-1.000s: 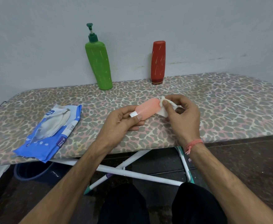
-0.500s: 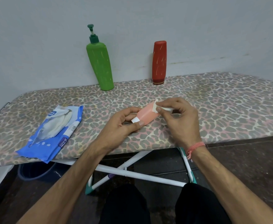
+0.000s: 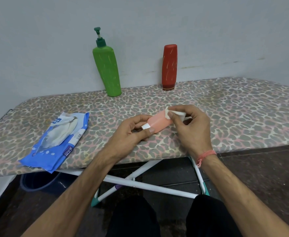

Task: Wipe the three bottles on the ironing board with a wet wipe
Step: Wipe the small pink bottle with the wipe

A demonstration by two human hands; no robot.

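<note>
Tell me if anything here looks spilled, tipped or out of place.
Nothing is spilled. The green bottle leans off vertical by the wall, though the wide lens may exaggerate that. The wipes pack overhangs the board's near edge slightly. The red bottle stands upright.

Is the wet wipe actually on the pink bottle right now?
Touching. The head view shows the right hand pressing the folded wet wipe onto the far end of the pink bottle, with no gap visible.

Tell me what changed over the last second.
The right hand slid the wet wipe a little along the pink bottle and back toward its far end; the left hand kept its grip at the white cap. Green bottle, red bottle and wipes packet stayed put.
</note>
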